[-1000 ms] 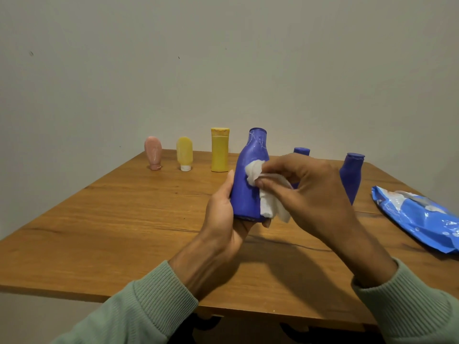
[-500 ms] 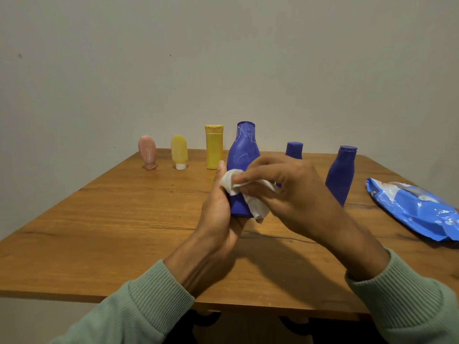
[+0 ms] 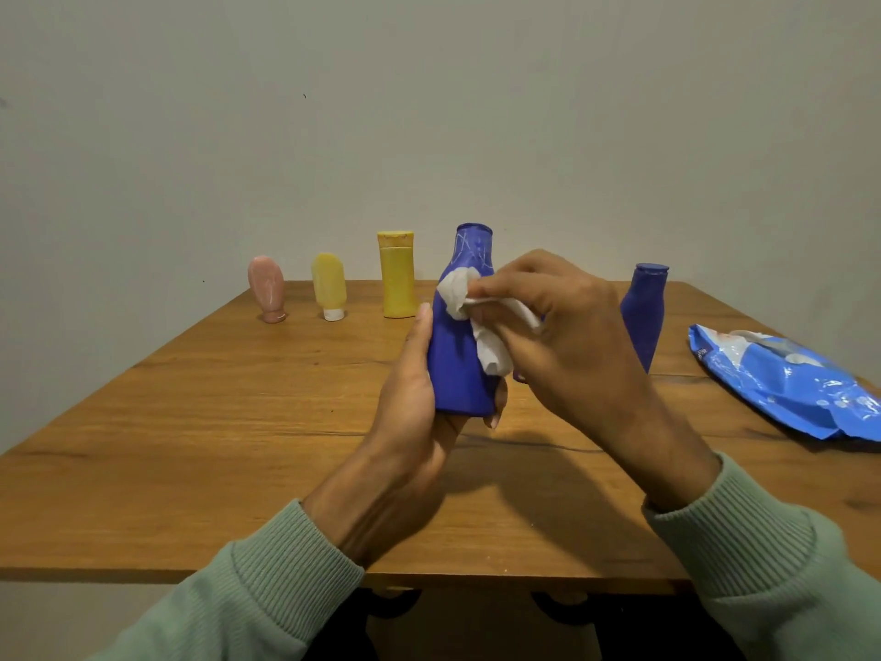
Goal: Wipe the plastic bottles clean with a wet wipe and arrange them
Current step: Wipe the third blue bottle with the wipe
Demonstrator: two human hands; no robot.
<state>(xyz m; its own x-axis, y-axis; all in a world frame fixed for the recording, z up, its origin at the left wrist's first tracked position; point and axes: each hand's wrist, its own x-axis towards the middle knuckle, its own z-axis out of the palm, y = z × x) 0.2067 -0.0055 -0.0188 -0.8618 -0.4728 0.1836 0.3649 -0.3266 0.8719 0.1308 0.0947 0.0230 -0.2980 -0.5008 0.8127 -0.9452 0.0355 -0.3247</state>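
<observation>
Since half a second ago the wet wipe (image 3: 460, 291) has travelled up the large blue bottle (image 3: 455, 369), from the left edge of its mid-body to the shoulder just under the neck, and the right hand (image 3: 567, 336) now covers the small blue bottle that stood behind it. The left hand (image 3: 410, 412) grips the lower body of the large blue bottle: the thumb lies straight up its left side, and the fingers curl round the back, with one fingertip showing at the right of the base. The bottle is upright, held over the middle of the wooden table (image 3: 214, 422), with white scuff lines visible on its neck. The right hand pinches the crumpled wipe between thumb and fingers and presses it against the bottle's shoulder, with a loose tail of wipe hanging down the bottle's right side. Along the far edge stand a pink bottle (image 3: 267, 291), a pale yellow tube (image 3: 329, 286) on its white cap, and a yellow bottle (image 3: 396, 279). Another blue bottle (image 3: 642, 312) stands upright to the right, well apart from them. A blue wipes pack (image 3: 786, 384) lies flat near the table's right edge. Both forearms wear pale green ribbed sleeves (image 3: 267, 589).
</observation>
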